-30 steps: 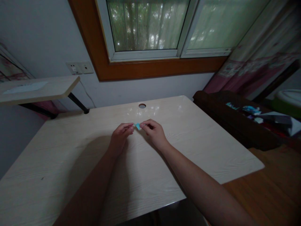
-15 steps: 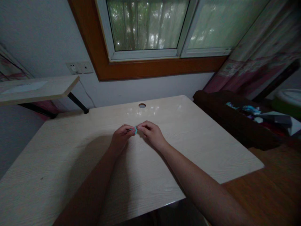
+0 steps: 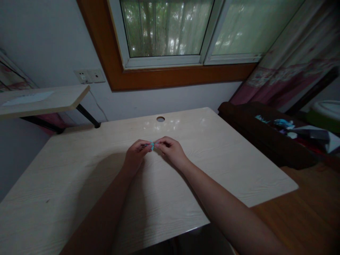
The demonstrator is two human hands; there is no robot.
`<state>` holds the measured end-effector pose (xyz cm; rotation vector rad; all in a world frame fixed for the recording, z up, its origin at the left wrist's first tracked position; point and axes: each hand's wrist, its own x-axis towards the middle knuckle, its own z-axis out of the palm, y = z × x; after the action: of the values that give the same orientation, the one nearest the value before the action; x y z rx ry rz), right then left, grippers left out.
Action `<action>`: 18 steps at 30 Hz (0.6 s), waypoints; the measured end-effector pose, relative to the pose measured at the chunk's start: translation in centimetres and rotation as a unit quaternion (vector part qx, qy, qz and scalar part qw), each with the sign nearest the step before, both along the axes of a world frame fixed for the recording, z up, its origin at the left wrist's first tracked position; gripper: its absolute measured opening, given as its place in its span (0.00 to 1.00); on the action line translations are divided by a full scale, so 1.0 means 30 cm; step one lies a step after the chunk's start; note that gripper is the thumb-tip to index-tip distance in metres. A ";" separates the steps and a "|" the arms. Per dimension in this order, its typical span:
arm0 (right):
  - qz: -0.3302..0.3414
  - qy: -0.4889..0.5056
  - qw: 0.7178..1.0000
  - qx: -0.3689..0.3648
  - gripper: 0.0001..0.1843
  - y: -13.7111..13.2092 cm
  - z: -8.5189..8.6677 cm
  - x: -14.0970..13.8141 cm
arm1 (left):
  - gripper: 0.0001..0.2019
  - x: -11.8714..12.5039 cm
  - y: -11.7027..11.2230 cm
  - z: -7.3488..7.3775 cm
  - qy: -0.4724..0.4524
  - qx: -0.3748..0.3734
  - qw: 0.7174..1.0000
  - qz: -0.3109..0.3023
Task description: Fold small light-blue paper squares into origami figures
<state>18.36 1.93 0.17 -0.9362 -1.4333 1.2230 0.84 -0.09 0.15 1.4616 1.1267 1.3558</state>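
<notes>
Between my fingertips is a small turquoise object (image 3: 152,145), too small and too covered to name its kind. My left hand (image 3: 137,153) pinches it from the left, thumb and forefinger closed. A thin dark line shows between the left fingers. From the right, my right hand (image 3: 170,148) is also closed in a pinch, its fingertips touching the turquoise object's right side. Both hands are over the middle of the pale wood-grain table (image 3: 164,198), with shadows falling to their left.
A raised shelf (image 3: 53,106) on black legs stands at the table's left, with a paper (image 3: 28,98) on it. A round hole (image 3: 160,119) opens near the back edge. To the right is a dark wooden bench (image 3: 247,134) with cloth items (image 3: 284,123).
The turquoise object has turned slightly between my fingertips, and more of it shows. Both hands stay in nearly the same place.
</notes>
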 end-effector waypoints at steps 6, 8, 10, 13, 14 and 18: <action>-0.020 -0.062 0.994 0.083 0.07 0.003 -0.006 0.008 | 0.07 -0.003 0.006 -0.012 0.014 0.025 1.000 0.002; -0.022 -0.062 0.995 0.081 0.07 0.002 -0.002 0.008 | 0.07 -0.005 0.006 -0.013 0.027 0.034 0.999 0.004; -0.020 -0.054 0.995 0.075 0.07 0.001 0.002 0.009 | 0.07 -0.008 0.006 -0.013 0.037 0.044 0.998 0.003; -0.011 -0.042 0.996 0.075 0.08 0.001 0.008 0.010 | 0.07 -0.010 0.006 -0.014 0.053 0.052 0.997 0.004; -0.007 -0.035 0.997 0.074 0.08 0.001 0.009 0.010 | 0.07 -0.010 0.007 -0.014 0.058 0.054 0.997 0.006; 0.017 0.024 0.999 0.018 0.09 0.003 0.000 0.008 | 0.06 -0.010 0.008 -0.014 0.067 0.063 0.996 0.002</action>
<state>18.60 2.03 0.18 -0.8562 -1.4345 1.2330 0.55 0.17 -0.27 1.6624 1.1455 1.3692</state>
